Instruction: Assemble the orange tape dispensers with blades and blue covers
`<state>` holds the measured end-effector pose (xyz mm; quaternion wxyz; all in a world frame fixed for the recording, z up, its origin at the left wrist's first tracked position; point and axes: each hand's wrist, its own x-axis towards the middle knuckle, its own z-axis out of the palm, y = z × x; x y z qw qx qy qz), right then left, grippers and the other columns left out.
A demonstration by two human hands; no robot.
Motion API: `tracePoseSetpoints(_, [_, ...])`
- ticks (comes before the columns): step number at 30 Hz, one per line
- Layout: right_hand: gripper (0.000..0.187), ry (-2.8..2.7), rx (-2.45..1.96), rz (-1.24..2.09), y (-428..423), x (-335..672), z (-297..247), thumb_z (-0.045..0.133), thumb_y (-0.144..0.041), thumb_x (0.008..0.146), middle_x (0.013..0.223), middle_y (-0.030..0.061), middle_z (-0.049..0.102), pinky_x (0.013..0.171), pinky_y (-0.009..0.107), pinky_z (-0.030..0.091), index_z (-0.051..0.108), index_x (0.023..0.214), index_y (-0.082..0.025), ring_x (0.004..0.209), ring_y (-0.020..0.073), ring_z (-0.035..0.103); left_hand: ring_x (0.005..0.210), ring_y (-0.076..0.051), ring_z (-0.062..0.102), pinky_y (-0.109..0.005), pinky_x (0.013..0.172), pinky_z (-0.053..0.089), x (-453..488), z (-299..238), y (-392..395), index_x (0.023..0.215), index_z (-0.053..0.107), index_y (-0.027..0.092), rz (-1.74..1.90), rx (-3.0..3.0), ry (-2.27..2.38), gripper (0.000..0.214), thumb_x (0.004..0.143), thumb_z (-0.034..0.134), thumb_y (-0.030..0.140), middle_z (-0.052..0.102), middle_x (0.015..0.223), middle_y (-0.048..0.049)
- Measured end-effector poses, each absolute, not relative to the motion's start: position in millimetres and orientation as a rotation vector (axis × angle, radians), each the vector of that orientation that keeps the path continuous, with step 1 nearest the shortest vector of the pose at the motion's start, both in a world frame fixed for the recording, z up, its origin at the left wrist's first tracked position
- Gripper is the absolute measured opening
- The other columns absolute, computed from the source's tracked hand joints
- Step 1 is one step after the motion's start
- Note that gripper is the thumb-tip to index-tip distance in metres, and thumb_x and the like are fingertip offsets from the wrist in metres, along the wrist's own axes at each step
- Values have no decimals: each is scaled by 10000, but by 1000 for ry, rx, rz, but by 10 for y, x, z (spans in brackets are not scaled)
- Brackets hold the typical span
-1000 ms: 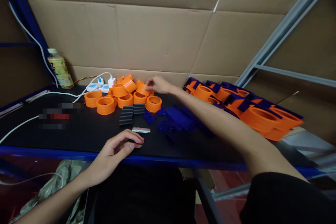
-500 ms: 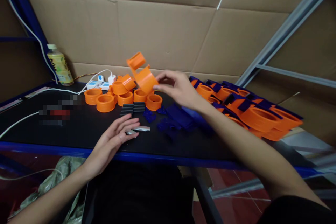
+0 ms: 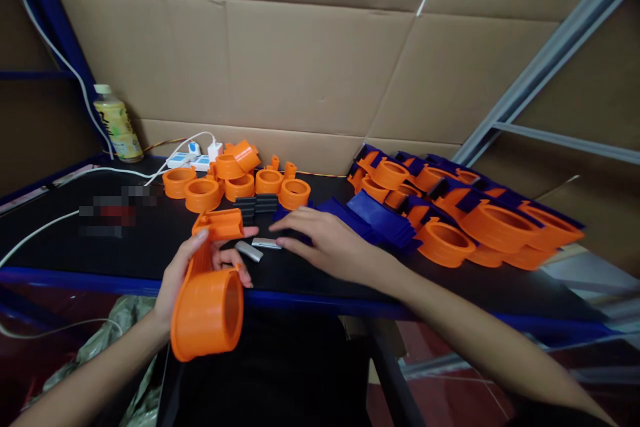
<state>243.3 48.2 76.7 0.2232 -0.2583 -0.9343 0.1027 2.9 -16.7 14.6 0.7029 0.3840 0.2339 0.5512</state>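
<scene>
Bottle of clear plastic with yellow label [image 3: 120, 128] stands far left; next, left hand [image 3: 173, 283] grips an orange plastic ring part with a channel end [image 3: 206, 313], held up near the black tabletop's [image 3: 305, 283] front edge. Two small silvery metal strips [image 3: 249, 251] lie just right of it, right hand [image 3: 333, 243] at the farther one, thumb and fingers slightly parted, can't tell if touching. Flat dark-blue pieces [image 3: 383, 217] sit beyond that hand, then stacked orange-and-blue assemblies [image 3: 500, 228] far right.

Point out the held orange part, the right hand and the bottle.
Held orange part [image 3: 203, 312]: head view, on the outer wall of its ring.
Right hand [image 3: 327, 240]: head view, on the back of the hand.
Bottle [image 3: 119, 130]: head view, on its yellow label.
</scene>
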Motion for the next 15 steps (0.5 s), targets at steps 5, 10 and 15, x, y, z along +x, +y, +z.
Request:
tracePoseSetpoints(5, [301,-2783,-904,-13,679,2266,694,599,-342,977,1130,128,710,879,340,501,701,1195,-160,1040,229,660,629,-280,703,-357,597,566,-42,130,-110,1115,742,50,1177,933,485,616,931,408,534,716,676,-156])
tracePoseSetpoints(10, [228,-2908,-910,-206,601,2191,618,585,-265,978,1023,131,711,886,335,471,748,1082,-145,971,224,646,641,-250,706,-342,643,585,18,119,-142,1145,729,62,1161,885,562,569,917,474,517,742,754,-141])
tracePoseSetpoints(15, [191,-2920,-881,-274,580,2218,625,565,-200,967,1002,121,702,864,321,464,737,1016,-132,958,211,624,686,-247,706,-343,667,592,63,109,-152,1219,688,44,1175,903,589,594,926,471,513,742,786,-143])
